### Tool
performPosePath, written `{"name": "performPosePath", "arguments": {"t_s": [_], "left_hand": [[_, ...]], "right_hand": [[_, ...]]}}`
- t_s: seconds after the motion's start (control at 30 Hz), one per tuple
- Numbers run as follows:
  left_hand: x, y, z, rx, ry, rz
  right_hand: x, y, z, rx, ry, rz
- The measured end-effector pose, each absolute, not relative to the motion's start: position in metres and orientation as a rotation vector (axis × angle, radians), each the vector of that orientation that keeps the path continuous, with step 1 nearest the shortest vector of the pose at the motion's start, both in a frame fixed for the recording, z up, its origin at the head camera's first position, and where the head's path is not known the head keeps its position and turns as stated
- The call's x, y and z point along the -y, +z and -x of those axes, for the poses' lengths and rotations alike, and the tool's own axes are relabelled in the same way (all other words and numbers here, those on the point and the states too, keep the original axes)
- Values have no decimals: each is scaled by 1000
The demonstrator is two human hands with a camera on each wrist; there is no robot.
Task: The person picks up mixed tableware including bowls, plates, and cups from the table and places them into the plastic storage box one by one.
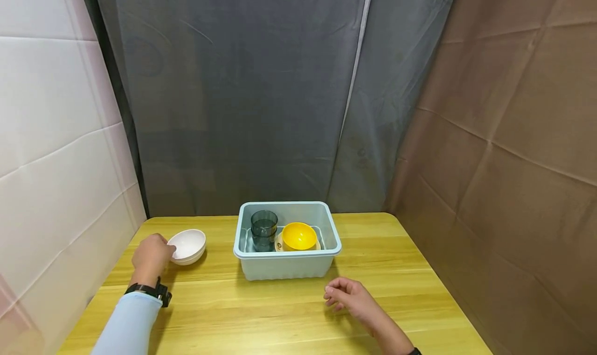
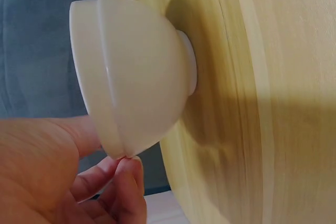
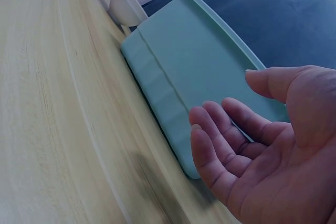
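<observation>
At the left of the table, my left hand (image 1: 153, 255) pinches the near-left rim of a white bowl (image 1: 190, 243) between thumb and fingers. The bowl (image 2: 142, 72) is upright, and a second edge runs below its rim in the left wrist view; I cannot tell whether two bowls are nested. Its foot is close to the tabletop; contact is unclear. My right hand (image 1: 351, 298) hovers in front of the light-blue bin (image 1: 289, 267), fingers loosely bent and holding nothing. Inside the bin are dark clear cups (image 1: 264, 225), stacked, and a yellow bowl (image 1: 299, 236) over a pale, mostly hidden item.
The wooden table (image 1: 261, 318) has rounded far corners. A grey curtain (image 1: 242, 96) hangs behind it, a white cloth (image 1: 60, 137) at the left and a brown cloth (image 1: 508, 163) at the right. The bin's walls stand between the two hands.
</observation>
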State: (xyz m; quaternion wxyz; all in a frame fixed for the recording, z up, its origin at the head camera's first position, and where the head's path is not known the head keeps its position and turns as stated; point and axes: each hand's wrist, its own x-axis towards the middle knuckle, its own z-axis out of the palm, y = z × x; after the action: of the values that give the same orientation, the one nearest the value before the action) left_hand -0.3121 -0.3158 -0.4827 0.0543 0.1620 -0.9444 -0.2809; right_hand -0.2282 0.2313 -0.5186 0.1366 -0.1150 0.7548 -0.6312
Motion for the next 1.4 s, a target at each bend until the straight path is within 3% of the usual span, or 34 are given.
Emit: {"name": "performPosePath", "arguments": {"t_s": [1.1, 1.4], "left_hand": [[320, -476, 310, 2728, -844, -384], [325, -468, 303, 2673, -1076, -363]], "right_hand": [[-233, -521, 224, -2163, -1802, 329], [-235, -517, 224, -2153, -1804, 327]]}}
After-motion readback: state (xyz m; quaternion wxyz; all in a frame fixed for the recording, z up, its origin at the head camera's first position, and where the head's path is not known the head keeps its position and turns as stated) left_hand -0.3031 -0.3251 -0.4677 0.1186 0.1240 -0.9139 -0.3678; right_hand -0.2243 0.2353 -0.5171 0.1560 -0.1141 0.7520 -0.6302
